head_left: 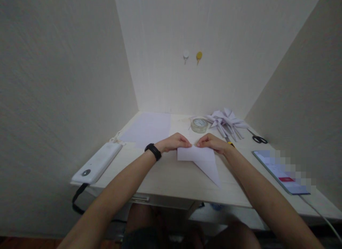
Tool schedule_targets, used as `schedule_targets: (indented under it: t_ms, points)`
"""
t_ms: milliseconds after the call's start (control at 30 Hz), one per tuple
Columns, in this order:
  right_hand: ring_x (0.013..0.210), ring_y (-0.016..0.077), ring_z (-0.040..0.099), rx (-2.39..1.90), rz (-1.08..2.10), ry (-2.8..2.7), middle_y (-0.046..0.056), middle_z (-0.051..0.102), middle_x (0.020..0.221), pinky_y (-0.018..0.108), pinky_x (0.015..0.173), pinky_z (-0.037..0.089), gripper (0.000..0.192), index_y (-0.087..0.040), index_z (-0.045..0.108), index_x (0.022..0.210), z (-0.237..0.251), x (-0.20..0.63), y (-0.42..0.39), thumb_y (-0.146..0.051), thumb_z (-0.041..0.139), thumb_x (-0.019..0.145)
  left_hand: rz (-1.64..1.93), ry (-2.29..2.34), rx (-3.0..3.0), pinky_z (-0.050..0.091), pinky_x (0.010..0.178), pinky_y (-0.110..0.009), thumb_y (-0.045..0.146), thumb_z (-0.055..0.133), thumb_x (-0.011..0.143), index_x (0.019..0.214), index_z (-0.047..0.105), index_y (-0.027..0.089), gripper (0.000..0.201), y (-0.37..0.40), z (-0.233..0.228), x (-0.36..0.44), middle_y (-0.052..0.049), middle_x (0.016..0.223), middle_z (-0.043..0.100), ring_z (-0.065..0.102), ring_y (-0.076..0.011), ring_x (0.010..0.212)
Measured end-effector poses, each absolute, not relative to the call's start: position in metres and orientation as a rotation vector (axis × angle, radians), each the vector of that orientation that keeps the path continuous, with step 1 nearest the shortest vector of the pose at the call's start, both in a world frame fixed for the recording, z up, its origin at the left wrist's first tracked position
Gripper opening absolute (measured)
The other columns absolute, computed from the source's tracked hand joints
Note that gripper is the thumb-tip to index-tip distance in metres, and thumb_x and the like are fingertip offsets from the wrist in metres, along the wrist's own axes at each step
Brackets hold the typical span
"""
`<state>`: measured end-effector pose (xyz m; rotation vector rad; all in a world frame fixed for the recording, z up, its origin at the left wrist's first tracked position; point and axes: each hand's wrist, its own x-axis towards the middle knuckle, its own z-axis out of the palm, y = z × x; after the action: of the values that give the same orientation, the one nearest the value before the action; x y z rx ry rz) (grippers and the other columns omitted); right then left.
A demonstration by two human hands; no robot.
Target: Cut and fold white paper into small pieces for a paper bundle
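A partly folded white paper (204,161) lies on the pale desk (171,177), its point aimed toward the desk's front edge. My left hand (175,142) pinches the paper's far edge from the left; a black band sits on that wrist. My right hand (212,142) pinches the same edge from the right. The fingertips of both hands nearly meet over the middle of the fold.
Flat white sheets (148,129) lie at the back left, a tape roll (199,125) behind the hands, and folded paper pieces (227,122) at the back right. Scissors (258,138), a phone (281,172) with cable, and a white device (97,162) lie at the sides.
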<state>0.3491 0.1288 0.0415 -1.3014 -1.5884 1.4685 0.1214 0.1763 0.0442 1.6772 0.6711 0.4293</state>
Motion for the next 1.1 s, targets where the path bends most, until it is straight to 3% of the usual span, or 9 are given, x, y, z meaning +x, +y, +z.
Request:
schedule_targets:
  t_ms: [333, 567, 667, 1100]
  points:
    - [0.042, 0.0110, 0.052, -1.310, 1.475, -1.579, 0.005, 0.065, 0.048, 0.024, 0.044, 0.039, 0.023, -0.012, 0.075, 0.057, 0.038, 0.373, 0.137, -0.033, 0.084, 0.053, 0.450, 0.698, 1.613, 0.040, 0.058, -0.024, 0.033, 0.083, 0.061, 0.067, 0.075, 0.011, 0.024, 0.189, 0.033, 0.114, -0.005, 0.066, 0.067, 0.054, -0.0116, 0.060]
    - [0.059, 0.0152, 0.064, -1.286, 1.503, -1.606, 0.010, 0.074, 0.070, 0.026, 0.057, 0.049, 0.038, -0.012, 0.080, 0.080, 0.044, 0.388, 0.138, -0.043, 0.083, 0.060, 0.435, 0.705, 1.603, 0.041, 0.060, -0.024, 0.036, 0.084, 0.060, 0.069, 0.075, 0.011, 0.028, 0.190, 0.035, 0.111, -0.005, 0.068, 0.068, 0.056, -0.0123, 0.061]
    - [0.064, 0.0153, 0.063, -1.259, 1.493, -1.629, 0.008, 0.075, 0.076, 0.026, 0.059, 0.046, 0.039, -0.013, 0.079, 0.086, 0.044, 0.369, 0.135, -0.044, 0.083, 0.062, 0.440, 0.689, 1.616, 0.041, 0.060, -0.024, 0.038, 0.083, 0.062, 0.071, 0.076, 0.011, 0.029, 0.188, 0.036, 0.113, -0.006, 0.069, 0.069, 0.055, -0.0120, 0.062]
    - [0.042, 0.0087, 0.043, -1.275, 1.435, -1.511, 0.000, 0.060, 0.045, 0.024, 0.043, 0.026, 0.020, -0.014, 0.072, 0.056, 0.034, 0.331, 0.126, -0.033, 0.079, 0.056, 0.450, 0.729, 1.603, 0.041, 0.059, -0.025, 0.031, 0.080, 0.060, 0.070, 0.077, 0.013, 0.022, 0.189, 0.028, 0.120, -0.004, 0.066, 0.069, 0.057, -0.0128, 0.060]
